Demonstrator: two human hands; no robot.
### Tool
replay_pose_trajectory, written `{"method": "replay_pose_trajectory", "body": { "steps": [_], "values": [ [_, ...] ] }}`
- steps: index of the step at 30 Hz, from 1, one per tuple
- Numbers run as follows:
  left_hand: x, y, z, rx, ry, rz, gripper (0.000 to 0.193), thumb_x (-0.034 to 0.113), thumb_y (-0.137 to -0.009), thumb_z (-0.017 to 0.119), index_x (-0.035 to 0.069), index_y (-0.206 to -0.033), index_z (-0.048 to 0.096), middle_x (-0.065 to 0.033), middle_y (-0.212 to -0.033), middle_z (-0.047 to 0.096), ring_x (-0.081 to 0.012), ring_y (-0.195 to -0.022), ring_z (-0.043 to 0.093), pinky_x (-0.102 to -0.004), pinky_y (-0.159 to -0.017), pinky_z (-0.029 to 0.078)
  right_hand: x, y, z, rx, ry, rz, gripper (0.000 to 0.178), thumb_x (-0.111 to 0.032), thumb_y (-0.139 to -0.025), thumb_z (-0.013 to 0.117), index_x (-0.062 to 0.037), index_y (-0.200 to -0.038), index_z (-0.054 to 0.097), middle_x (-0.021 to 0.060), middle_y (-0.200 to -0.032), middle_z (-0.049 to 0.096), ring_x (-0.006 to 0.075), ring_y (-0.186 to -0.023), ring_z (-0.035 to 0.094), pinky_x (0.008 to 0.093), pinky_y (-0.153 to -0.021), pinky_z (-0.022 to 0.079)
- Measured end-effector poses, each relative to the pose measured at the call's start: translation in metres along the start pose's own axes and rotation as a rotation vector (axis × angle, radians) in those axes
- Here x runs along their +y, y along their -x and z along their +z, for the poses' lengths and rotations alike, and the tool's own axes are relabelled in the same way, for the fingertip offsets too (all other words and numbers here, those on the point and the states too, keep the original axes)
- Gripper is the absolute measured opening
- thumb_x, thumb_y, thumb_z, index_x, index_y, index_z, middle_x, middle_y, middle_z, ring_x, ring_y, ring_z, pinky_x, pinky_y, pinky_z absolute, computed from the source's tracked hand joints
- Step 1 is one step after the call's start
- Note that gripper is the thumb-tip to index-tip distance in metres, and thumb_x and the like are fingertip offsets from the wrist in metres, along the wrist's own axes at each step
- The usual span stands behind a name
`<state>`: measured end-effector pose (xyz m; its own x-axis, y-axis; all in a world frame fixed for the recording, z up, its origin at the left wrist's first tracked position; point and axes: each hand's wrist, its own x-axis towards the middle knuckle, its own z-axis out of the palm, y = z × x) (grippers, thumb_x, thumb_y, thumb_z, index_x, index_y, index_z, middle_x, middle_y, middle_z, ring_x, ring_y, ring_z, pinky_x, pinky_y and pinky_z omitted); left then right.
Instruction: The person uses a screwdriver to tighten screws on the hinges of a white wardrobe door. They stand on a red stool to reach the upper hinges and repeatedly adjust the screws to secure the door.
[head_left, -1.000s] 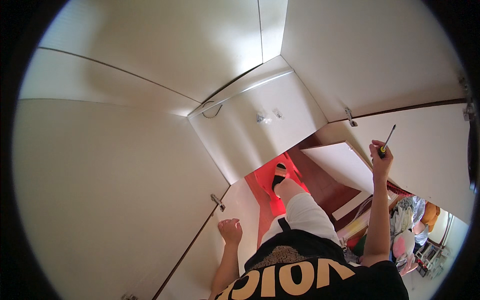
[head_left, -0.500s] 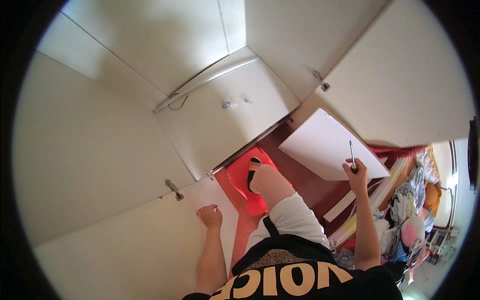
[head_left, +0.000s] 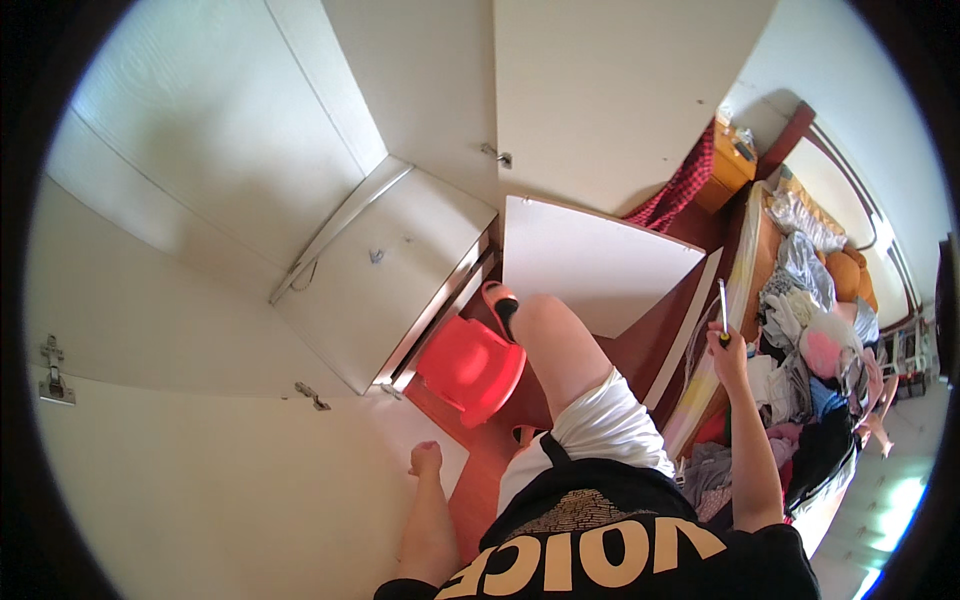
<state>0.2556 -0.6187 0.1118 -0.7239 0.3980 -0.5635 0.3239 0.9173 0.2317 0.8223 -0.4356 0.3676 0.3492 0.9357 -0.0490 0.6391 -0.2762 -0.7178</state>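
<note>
My right hand grips a screwdriver by its yellow-and-black handle, the metal shaft pointing up and away from me, near the bed edge. My left hand is curled closed in front of the pale cabinet door on the left; whatever its fingers hold, if anything, is hidden. Below and ahead stands a red plastic stool, with my sandalled foot at its far right edge. A loose white panel leans at an angle near the open right cabinet door.
Ahead is the open cabinet with a white bottom board. Metal hinges show on the doors. At right, a bed holds piled clothes and plush toys. A wooden nightstand and a red checked cloth stand behind the panel.
My view has swung to the right, bringing in more of the bed and nightstand. My foot has come off the stool's seat to its side. The screwdriver stays in my right hand.
</note>
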Motion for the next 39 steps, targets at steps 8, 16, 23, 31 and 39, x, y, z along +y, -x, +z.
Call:
{"method": "replay_pose_trajectory", "body": {
  "steps": [8,16,23,31,39],
  "values": [
    [-0.040,0.010,0.065,-0.260,0.435,0.275,0.019,0.018,-0.074,0.069,0.005,-0.088,0.072,-0.0096,-0.084,0.071,-0.0198,-0.079,0.066,-0.0318,-0.076,0.051,-0.048,-0.019,-0.005,0.034,0.236,-0.319,0.013,-0.016,-0.082,0.065,-0.0060,-0.088,0.071,0.0164,-0.079,0.066,0.0360,-0.075,0.063,0.0397,-0.067,0.048],
    [-0.038,0.033,0.045,-0.504,0.749,0.058,0.021,0.018,-0.084,0.066,0.004,-0.100,0.067,-0.0027,-0.080,0.066,-0.0140,-0.069,0.061,-0.0271,-0.062,0.050,-0.095,-0.073,0.066,-0.154,0.242,-0.370,0.018,-0.018,-0.080,0.068,-0.0054,-0.092,0.069,0.0169,-0.083,0.067,0.0353,-0.081,0.064,0.0413,-0.072,0.050],
    [-0.056,0.046,0.064,-0.509,0.954,-0.100,0.019,0.019,-0.085,0.066,0.006,-0.100,0.065,-0.0009,-0.074,0.062,-0.0094,-0.061,0.056,-0.0229,-0.045,0.039,-0.115,-0.133,0.136,-0.239,0.429,-0.358,0.018,-0.021,-0.080,0.067,-0.0066,-0.091,0.068,0.0183,-0.088,0.067,0.0357,-0.089,0.064,0.0450,-0.077,0.050],
    [-0.022,0.085,0.101,-0.621,1.092,-0.192,0.021,0.024,-0.090,0.063,0.006,-0.102,0.061,-0.0052,-0.082,0.065,-0.0147,-0.068,0.060,-0.0308,-0.061,0.051,-0.085,-0.205,0.189,-0.161,0.656,-0.447,0.019,-0.018,-0.083,0.059,-0.0043,-0.095,0.064,0.0188,-0.098,0.064,0.0362,-0.096,0.063,0.0466,-0.081,0.049],
    [0.061,0.100,0.150,-0.740,1.491,-0.481,0.039,0.037,-0.090,0.063,0.006,-0.113,0.056,-0.0103,-0.099,0.063,-0.0223,-0.089,0.061,-0.0376,-0.085,0.051,-0.022,-0.259,0.188,-0.194,0.946,-0.466,0.020,-0.014,-0.086,0.050,-0.0049,-0.103,0.059,0.0168,-0.106,0.062,0.0316,-0.101,0.061,0.0455,-0.086,0.047]
  ]
}}
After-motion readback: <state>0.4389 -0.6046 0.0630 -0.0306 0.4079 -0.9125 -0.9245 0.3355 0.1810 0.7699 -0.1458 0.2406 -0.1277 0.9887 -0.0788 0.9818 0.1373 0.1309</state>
